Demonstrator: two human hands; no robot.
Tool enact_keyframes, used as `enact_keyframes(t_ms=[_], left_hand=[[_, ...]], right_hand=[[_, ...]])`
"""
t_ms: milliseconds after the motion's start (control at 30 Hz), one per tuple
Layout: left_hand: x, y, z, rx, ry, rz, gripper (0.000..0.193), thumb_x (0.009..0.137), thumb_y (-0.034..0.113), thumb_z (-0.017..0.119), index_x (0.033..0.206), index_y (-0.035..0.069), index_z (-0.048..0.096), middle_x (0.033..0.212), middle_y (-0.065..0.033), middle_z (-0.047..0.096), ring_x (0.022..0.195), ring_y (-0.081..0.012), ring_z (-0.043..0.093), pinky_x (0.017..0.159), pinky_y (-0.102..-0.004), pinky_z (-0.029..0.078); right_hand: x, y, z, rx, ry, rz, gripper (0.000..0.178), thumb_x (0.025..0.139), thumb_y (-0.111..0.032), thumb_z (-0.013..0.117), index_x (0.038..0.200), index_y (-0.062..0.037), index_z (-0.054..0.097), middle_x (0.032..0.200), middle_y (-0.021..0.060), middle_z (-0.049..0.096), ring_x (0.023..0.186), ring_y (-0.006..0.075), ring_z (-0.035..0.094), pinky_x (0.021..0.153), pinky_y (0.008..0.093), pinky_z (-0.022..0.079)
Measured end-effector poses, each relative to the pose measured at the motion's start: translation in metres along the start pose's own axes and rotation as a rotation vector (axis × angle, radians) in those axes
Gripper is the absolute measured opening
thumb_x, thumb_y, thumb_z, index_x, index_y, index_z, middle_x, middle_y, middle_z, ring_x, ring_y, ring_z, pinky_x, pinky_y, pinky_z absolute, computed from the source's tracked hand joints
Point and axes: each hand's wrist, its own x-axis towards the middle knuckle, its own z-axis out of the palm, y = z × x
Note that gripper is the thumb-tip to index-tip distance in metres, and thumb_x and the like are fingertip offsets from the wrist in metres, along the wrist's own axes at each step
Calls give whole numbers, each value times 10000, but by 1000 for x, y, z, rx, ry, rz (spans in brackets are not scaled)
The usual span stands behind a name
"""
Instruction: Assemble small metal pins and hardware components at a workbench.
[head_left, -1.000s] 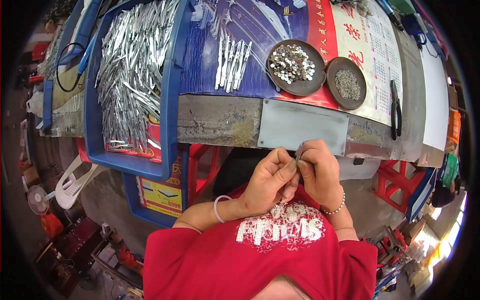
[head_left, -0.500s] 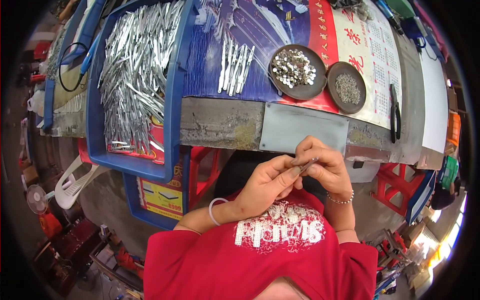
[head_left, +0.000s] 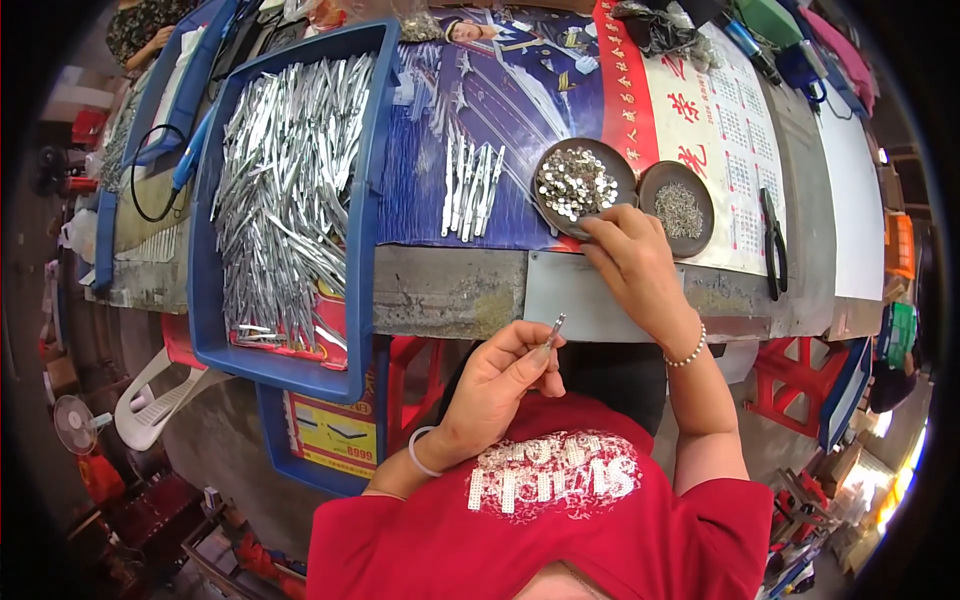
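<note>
My left hand is closed in a pinch near my chest. A slim metal strip pokes up from between its thumb and fingers. My right hand reaches over the table edge, its fingertips drawn together at the near rim of a round brown dish. Small shiny discs fill the middle of that dish. Whatever the right fingertips pinch, if anything, is hidden. Beside it a smaller brown dish holds tiny metal pins. Several flat metal pieces lie in a row left of the dishes.
A deep blue tray heaped with metal strips stands at the left, overhanging the table edge. Black-handled pliers lie at the right. A grey plate covers the front edge. Red stools stand below.
My right hand has left my left hand and moved up to the dish of discs. The left hand has dropped slightly leftward and still grips the metal strip. The view has shifted a little.
</note>
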Motion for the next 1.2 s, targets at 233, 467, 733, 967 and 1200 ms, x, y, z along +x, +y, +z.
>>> enact_keyframes(t_ms=[233,467,733,967,1200], left_hand=[[4,1,-4,50,0,31,185,963,138,497,1088,9,540,842,-25,546,662,-83,558,604,-201,457],[16,-3,-5,97,35,82,162,953,125,515,1067,15,546,826,-21,552,589,-63,498,516,-184,382],[29,-19,-6,85,43,163,152,941,77,527,1082,23,544,830,-10,550,628,-58,463,545,-188,350],[26,-24,2,154,50,163,182,959,106,508,1120,24,530,744,16,515,658,-37,458,579,-174,361],[23,-30,3,140,-16,204,189,968,60,467,1144,23,523,734,28,474,641,-40,414,570,-184,338]], right_hand=[[9,4,12,-167,-50,-89,188,753,-81,646,938,-55,626,887,64,554,855,222,536,788,353,383],[-5,-10,-3,11,-1,-31,126,716,-4,679,816,-16,602,795,79,558,786,250,550,732,342,422],[-49,-45,1,640,-7,247,145,723,53,677,806,-17,580,791,86,619,725,238,595,637,319,471],[-56,-46,9,666,58,221,152,741,57,678,818,-22,573,793,76,623,728,226,592,636,306,472],[-61,-48,13,767,88,285,148,753,50,678,807,-10,555,798,98,610,744,191,597,686,283,474]])
